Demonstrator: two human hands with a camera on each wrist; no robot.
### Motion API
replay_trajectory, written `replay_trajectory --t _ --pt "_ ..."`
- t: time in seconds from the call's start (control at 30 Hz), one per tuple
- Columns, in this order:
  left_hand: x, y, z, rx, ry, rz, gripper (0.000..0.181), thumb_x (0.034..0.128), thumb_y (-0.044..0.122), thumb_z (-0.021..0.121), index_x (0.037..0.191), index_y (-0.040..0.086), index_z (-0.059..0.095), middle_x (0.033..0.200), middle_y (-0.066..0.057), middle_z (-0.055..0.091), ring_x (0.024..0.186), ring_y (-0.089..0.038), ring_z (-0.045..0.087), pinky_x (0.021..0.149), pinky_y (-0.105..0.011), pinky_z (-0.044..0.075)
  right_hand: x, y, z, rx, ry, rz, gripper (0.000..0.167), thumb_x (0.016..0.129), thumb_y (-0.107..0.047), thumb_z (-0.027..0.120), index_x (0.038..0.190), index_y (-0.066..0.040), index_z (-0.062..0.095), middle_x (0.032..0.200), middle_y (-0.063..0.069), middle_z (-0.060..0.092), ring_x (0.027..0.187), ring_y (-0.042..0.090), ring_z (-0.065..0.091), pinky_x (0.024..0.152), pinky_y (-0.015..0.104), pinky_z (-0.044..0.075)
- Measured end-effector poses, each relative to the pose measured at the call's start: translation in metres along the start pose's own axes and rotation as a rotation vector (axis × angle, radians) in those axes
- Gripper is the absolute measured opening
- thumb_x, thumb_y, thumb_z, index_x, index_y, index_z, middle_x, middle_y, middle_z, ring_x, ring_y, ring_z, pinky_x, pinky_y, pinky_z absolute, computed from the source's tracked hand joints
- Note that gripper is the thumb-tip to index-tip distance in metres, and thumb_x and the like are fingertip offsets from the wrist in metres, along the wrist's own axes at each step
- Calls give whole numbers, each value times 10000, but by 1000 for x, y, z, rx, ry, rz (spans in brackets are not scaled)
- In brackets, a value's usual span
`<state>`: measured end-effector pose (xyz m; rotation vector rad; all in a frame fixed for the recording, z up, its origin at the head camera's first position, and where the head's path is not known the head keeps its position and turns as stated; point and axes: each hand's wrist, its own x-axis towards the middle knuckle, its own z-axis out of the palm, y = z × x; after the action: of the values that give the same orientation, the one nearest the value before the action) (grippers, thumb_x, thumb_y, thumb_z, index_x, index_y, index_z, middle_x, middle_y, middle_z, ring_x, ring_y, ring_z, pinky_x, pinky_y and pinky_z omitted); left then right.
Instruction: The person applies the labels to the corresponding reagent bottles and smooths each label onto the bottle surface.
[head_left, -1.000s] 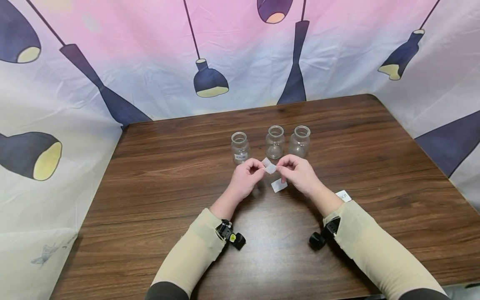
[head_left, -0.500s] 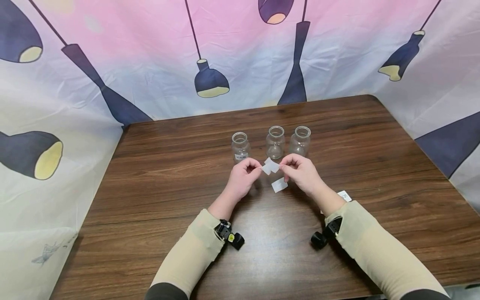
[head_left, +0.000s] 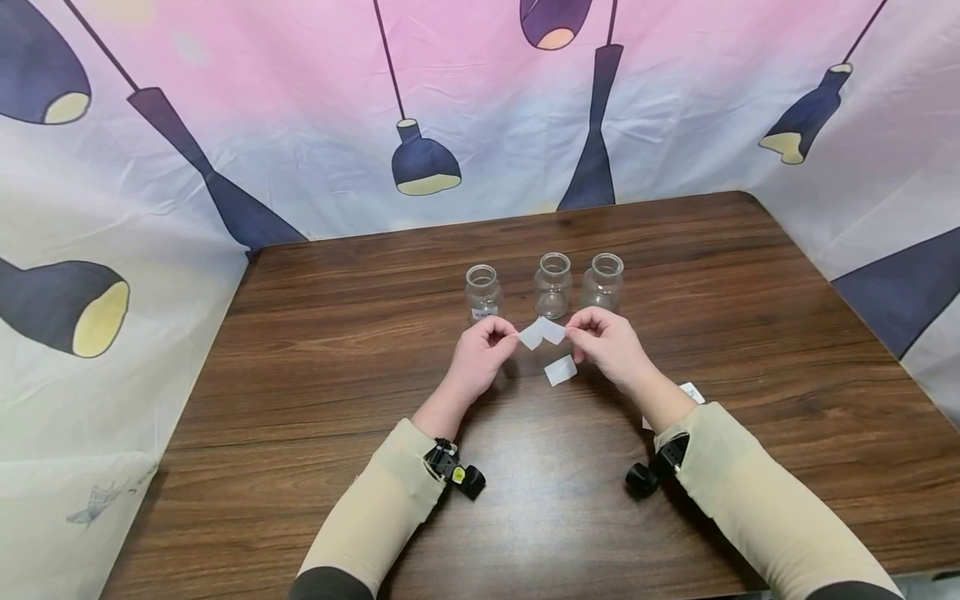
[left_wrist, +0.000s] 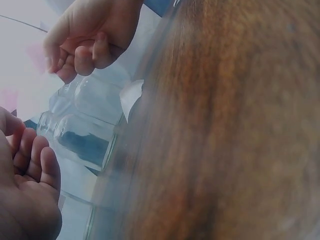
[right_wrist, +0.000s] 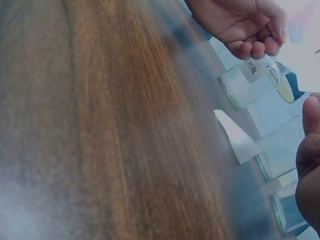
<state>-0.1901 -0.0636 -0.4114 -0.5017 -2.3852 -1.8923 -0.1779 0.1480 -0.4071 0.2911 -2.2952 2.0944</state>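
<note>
My left hand (head_left: 480, 354) pinches the corner of a small white paper piece (head_left: 530, 337) between thumb and forefinger. Opposite it, my right hand (head_left: 609, 346) pinches a second white piece (head_left: 553, 330), like a sticker and its backing. The two pieces meet or overlap in the middle, above the table; whether they are still joined I cannot tell. Behind the left hand stands a clear glass jar (head_left: 483, 292) bearing a printed label (right_wrist: 252, 71). Two more lidless jars, a middle one (head_left: 553, 287) and a right one (head_left: 602, 287), stand behind the pieces.
A small white paper (head_left: 561, 370) lies on the brown wooden table (head_left: 337, 350), just below the hands. Another white printed piece (head_left: 692, 392) is partly hidden by the right forearm. A patterned cloth (head_left: 315, 150) hangs behind the table.
Both hands have drawn slightly apart, left hand leftward and right hand rightward. The two white pieces have spread wider, with less overlap between them. The jars have stayed put.
</note>
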Motion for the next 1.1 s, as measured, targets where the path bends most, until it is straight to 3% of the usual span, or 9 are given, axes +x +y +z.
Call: replay_trajectory --t 0.6,0.83,1.1 --pt "0 -3 -3 38 -9 -11 47 833 43 611 826 -3 609 711 25 526 644 -92 448 577 -210 365 0 4 -7 -52 10 10 72 869 -28 586 880 40 565 604 45 520 497 129 516 427 205 340" --pt "-1 -5 -5 63 -43 -44 39 837 45 611 826 9 620 683 22 513 633 -110 453 561 -221 373 -1 4 -9 -61 14 22 52 878 -29 587 878 20 567 620 45 521 505 136 520 423 203 341" --pt "-1 -9 -7 90 -103 -122 39 833 50 598 820 25 625 649 11 543 608 -120 509 560 -246 421 0 0 -10 -50 20 18 64 883 6 574 852 -50 578 635 60 515 499 126 512 414 201 326"
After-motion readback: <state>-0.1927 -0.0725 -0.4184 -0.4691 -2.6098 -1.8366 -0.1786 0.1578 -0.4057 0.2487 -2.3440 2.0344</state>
